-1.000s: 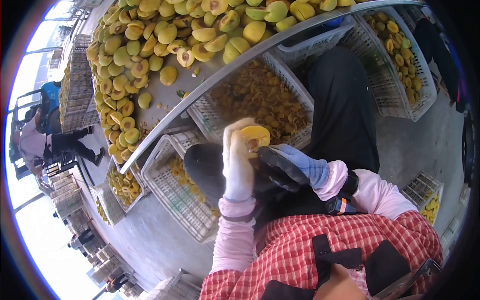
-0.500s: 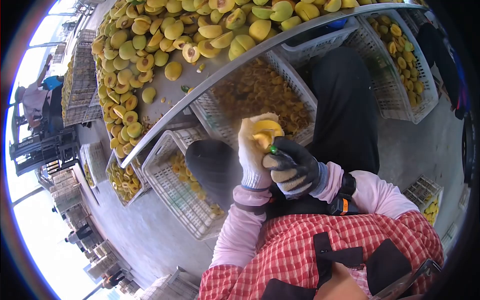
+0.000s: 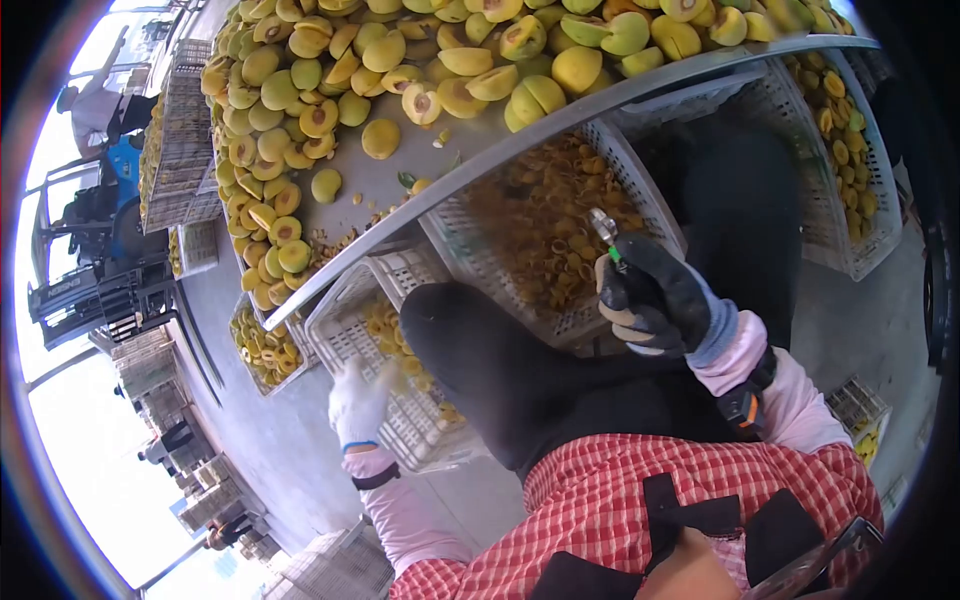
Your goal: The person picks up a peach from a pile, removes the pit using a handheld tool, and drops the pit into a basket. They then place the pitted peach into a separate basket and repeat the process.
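My left hand [image 3: 358, 402], in a white glove, is over the left side of a white crate [image 3: 330, 322] with yellow fruit pieces [image 3: 388, 328] in it. Motion blurs its fingers, but they look apart, and a yellowish smear shows beside them. In my right hand [image 3: 655, 298], in a dark and tan glove, is a small hand tool [image 3: 604, 226] with a green part and a bright metal head. The fingers are closed round its handle, and the head points up over a crate of brown-yellow scraps [image 3: 560, 225].
A metal-edged table [image 3: 470, 160] in front carries a heap of halved yellow-green fruit [image 3: 460, 60]. More crates of fruit stand at the right [image 3: 850, 190] and far left [image 3: 265, 345]. My knee [image 3: 450, 310] is between the crates. A forklift [image 3: 100, 250] and a person [image 3: 95, 115] are at far left.
My hands have parted. The left moved left and down to the crate, and the yellow fruit half it held is no longer seen in it. The right moved right with the tool.
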`<state>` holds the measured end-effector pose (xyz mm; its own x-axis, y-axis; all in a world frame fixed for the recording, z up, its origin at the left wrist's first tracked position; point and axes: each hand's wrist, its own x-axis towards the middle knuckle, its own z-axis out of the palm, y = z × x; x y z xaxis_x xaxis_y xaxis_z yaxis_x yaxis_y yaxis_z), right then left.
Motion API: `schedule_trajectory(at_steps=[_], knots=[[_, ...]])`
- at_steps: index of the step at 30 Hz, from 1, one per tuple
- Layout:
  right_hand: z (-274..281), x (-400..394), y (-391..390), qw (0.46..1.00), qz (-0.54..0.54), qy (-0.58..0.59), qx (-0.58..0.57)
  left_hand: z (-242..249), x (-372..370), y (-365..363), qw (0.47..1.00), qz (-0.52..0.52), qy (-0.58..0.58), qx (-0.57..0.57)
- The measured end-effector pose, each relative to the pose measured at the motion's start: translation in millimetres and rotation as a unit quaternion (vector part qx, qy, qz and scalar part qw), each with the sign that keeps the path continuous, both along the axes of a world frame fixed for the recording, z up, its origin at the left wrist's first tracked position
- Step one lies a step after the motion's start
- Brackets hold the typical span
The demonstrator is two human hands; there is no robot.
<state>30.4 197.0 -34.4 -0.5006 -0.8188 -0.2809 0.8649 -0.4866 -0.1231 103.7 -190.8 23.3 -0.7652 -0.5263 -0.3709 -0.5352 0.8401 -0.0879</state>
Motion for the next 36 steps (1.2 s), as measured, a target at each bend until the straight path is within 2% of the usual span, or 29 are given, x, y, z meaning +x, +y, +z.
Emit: schedule_trajectory(at_steps=[3,6,8,9,10,12,13,15,16,17,18,20,22,24,26,30,32,34,36], knots=[[38.8,-40.3,13.9,0.967,0.007,0.142,0.210,21.9,-60.6,7.0,0.980,-0.034,0.172,0.091],[49.3,-90.9,18.0,0.918,-0.020,0.287,0.271,33.4,-159.4,46.7,0.958,-0.155,0.226,0.078],[38.4,-116.4,18.4,0.917,-0.047,0.266,0.294,41.7,-238.5,82.7,0.919,-0.262,0.280,0.090],[34.6,-120.7,15.4,0.926,-0.070,0.205,0.310,42.8,-280.9,99.3,0.862,-0.359,0.353,0.066],[32.0,-122.9,11.4,0.921,-0.082,0.190,0.330,45.2,-323.1,119.0,0.794,-0.442,0.414,0.040],[21.5,-122.3,9.7,0.942,-0.050,0.187,0.274,59.4,-398.4,164.5,0.752,-0.481,0.447,0.065],[18.2,-125.0,11.1,0.950,-0.039,0.183,0.248,64.9,-432.5,184.4,0.736,-0.497,0.457,0.044],[12.8,-126.7,7.0,0.961,-0.089,0.139,0.222,51.2,-497.4,204.6,0.750,-0.482,0.452,-0.004],[17.5,-127.5,9.0,0.962,-0.097,0.154,0.203,48.2,-524.6,225.3,0.755,-0.472,0.455,-0.020],[30.7,-126.7,12.6,0.949,-0.111,0.176,0.237,44.5,-528.0,237.1,0.794,-0.474,0.372,-0.079],[18.2,-123.0,6.3,0.926,-0.183,0.218,0.249,38.6,-525.8,242.4,0.826,-0.467,0.284,-0.140],[8.4,-126.7,4.2,0.941,-0.088,0.195,0.262,50.7,-526.1,248.8,0.862,-0.440,0.228,-0.105],[11.2,-126.0,3.3,0.940,-0.092,0.193,0.267,56.2,-529.3,239.4,0.873,-0.441,0.189,-0.084],[19.7,-126.5,7.1,0.935,-0.091,0.206,0.275,61.3,-516.3,233.7,0.870,-0.446,0.197,-0.071],[27.8,-123.6,14.4,0.925,-0.092,0.225,0.291,59.6,-512.6,225.5,0.884,-0.441,0.149,-0.030],[8.1,-110.0,18.7,0.935,-0.094,0.234,0.248,40.4,-481.5,218.8,0.892,-0.421,0.160,-0.034],[3.2,-103.3,20.5,0.926,-0.085,0.258,0.262,33.4,-470.0,197.8,0.887,-0.436,0.152,0.016],[1.3,-98.6,20.7,0.910,-0.084,0.281,0.293,34.2,-448.4,183.5,0.903,-0.415,0.115,0.005],[4.0,-92.4,20.7,0.893,-0.080,0.303,0.324,32.4,-413.3,174.3,0.911,-0.379,0.161,0.020]])
